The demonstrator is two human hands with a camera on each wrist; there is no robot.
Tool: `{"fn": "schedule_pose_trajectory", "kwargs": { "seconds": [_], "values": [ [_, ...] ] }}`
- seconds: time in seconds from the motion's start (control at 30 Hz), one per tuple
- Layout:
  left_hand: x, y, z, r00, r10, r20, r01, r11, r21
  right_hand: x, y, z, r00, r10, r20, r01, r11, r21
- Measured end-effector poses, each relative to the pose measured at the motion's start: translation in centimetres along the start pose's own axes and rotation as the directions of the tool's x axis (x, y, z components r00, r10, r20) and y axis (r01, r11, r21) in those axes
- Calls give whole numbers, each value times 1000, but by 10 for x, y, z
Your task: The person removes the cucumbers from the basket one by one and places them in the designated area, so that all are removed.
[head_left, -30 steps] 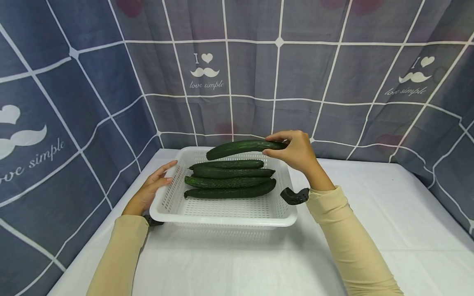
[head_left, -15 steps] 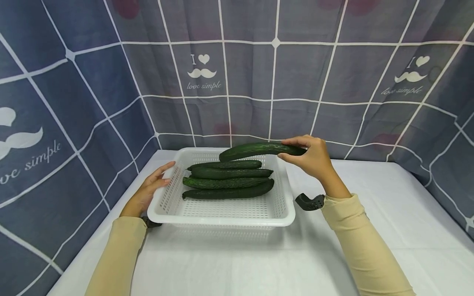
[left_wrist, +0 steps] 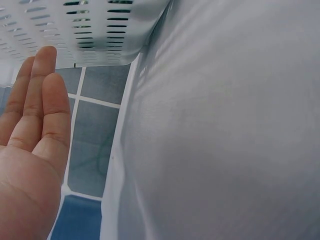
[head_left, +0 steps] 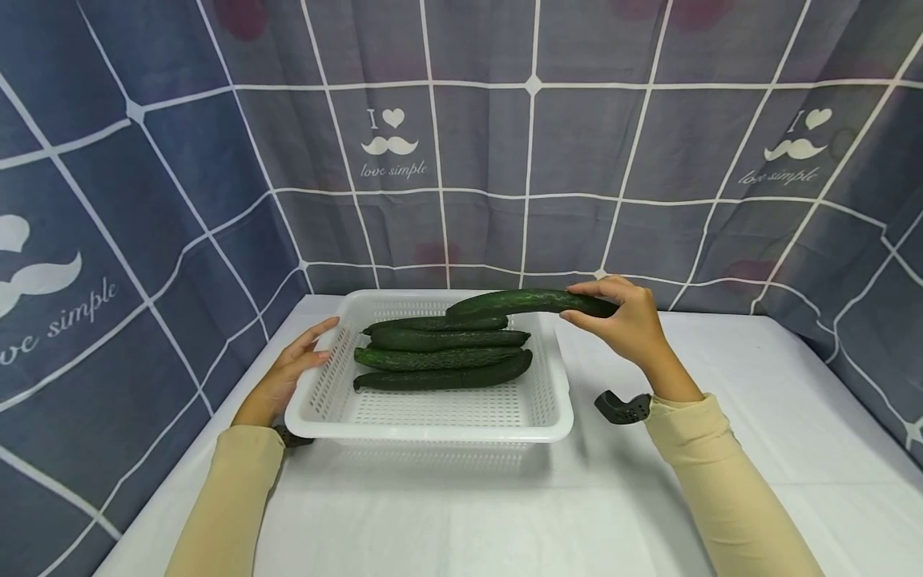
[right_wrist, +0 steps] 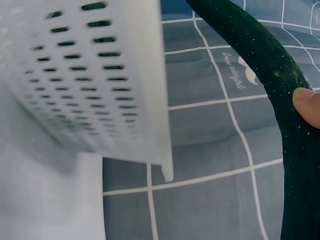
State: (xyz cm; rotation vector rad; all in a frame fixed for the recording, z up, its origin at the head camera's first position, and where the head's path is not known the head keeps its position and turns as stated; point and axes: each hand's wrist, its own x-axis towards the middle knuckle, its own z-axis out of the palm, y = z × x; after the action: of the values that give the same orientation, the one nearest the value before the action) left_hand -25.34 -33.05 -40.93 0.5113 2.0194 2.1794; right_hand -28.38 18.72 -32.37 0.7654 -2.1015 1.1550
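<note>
In the head view, my right hand [head_left: 630, 320] pinches the right end of a dark green cucumber [head_left: 521, 302], thumb below and fingers above. The cucumber lies nearly level over the far right part of a white perforated basket [head_left: 440, 431]. Several other cucumbers [head_left: 443, 358] rest side by side inside the basket. My left hand [head_left: 284, 377] is at the basket's left side, its fingers straight along the rim. From the left wrist, that hand [left_wrist: 32, 130] shows extended fingers right by the slotted wall. In the right wrist view, a thumb [right_wrist: 306, 104] presses against the held cucumber [right_wrist: 260, 55].
The basket stands on a table with a white cloth [head_left: 447, 521]. Grey checked curtain [head_left: 476, 136] hangs behind the table, and a bluer stretch of it [head_left: 79, 200] runs along the left. A black wrist mount [head_left: 623, 407] juts from the right sleeve.
My right hand has carried the cucumber to the right and slightly lower, so its right end now lies beyond the basket's rim. The left hand stays at the basket.
</note>
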Motion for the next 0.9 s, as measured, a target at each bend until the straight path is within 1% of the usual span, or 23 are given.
{"fn": "schedule_pose_trajectory", "kwargs": {
  "seconds": [0.17, 0.43, 0.6, 0.7, 0.9],
  "values": [
    [-1, 1, 1, 1000, -22, -14, 22, 1000, 11, -8, 7, -4, 1000, -2, -9, 2, 1000, -19],
    [-1, -1, 1, 1000, -5, -6, 5, 1000, 14, -19, 15, -11, 1000, 7, -4, -8, 999, -48],
    [-2, -1, 1, 1000, -5, -16, 6, 1000, 11, -23, 19, -15, 1000, 27, -7, -27, 996, -84],
    [-2, 0, 2, 1000, -15, -23, 16, 1000, 13, -25, 23, -18, 999, 43, -17, -44, 994, -97],
    [-2, 2, 3, 997, -54, -51, 55, 998, 19, -30, 31, -26, 997, 67, -39, -70, 993, -95]
  ]
}}
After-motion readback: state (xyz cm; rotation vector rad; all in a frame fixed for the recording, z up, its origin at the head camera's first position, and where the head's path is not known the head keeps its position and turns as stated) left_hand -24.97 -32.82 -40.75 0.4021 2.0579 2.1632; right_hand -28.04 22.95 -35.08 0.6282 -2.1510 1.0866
